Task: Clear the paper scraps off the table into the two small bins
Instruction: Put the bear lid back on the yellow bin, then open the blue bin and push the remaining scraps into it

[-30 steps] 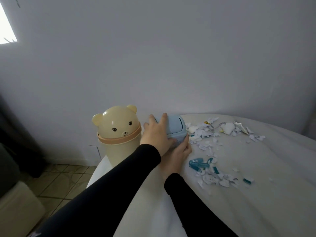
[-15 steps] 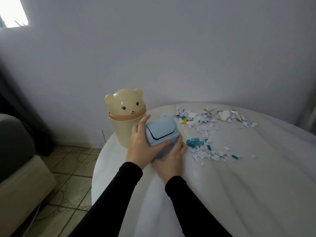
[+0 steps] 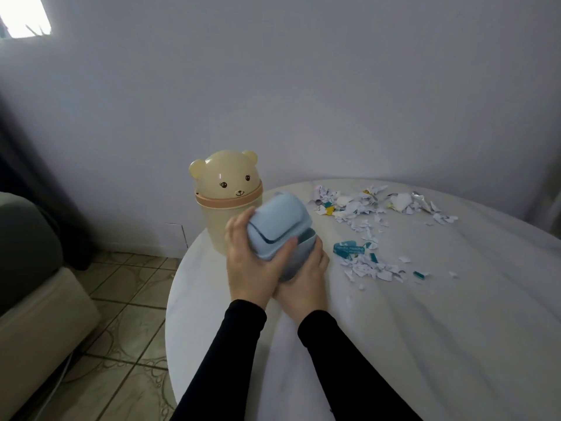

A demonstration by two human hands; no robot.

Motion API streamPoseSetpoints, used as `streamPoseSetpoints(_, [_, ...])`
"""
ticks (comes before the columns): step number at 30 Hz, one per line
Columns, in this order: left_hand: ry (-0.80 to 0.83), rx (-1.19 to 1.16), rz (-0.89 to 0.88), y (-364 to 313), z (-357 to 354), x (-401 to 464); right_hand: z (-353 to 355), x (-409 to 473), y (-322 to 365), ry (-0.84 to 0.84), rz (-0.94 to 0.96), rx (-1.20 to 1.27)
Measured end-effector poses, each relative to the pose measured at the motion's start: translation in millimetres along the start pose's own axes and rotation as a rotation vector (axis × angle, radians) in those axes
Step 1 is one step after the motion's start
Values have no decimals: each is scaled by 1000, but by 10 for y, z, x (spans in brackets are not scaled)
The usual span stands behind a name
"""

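You won't find any text you can read here. The teal scrap (image 3: 349,248) among the paper scraps (image 3: 364,208) on the table (image 3: 455,329) carries pale printed marks, but they are too small and blurred for you to make out. Some of the white scraps show faint grey print, equally illegible. The bear bin (image 3: 226,192) bears only a drawn face: two eyes, a nose and a smile, no letters. The blue bin (image 3: 277,229) shows you no label, brand or number.
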State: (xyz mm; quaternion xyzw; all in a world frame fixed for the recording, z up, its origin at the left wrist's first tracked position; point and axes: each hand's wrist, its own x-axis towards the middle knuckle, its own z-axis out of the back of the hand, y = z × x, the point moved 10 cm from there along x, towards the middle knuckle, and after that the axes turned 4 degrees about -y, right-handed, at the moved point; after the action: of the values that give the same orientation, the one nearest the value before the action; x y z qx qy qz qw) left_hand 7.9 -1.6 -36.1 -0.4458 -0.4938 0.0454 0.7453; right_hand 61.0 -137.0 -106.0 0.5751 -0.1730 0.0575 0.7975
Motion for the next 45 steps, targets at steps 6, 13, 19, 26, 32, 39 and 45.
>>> streamPoseSetpoints(6, [-233,-40,220,313,463,-47,-12,-27,-15,-31,-10,25])
streamPoseSetpoints(13, [-303,162,237,395,778,-316,3,-17,-58,-35,-40,36])
streamPoseSetpoints(19, [-103,618,402,635,627,-443,54,-82,-12,-57,-33,-6])
streamPoseSetpoints(26, [91,715,442,670,468,-547,36,-129,14,-23,-15,-13])
streamPoseSetpoints(32, [13,646,122,-10,341,-623,123,-232,92,-4,36,59])
streamPoseSetpoints(39, [136,186,-194,-742,-111,-897,962,-303,92,-281,124,150])
streamPoseSetpoints(45, [537,105,-40,-754,-1046,-1082,1753,50,-255,-454,59,-257])
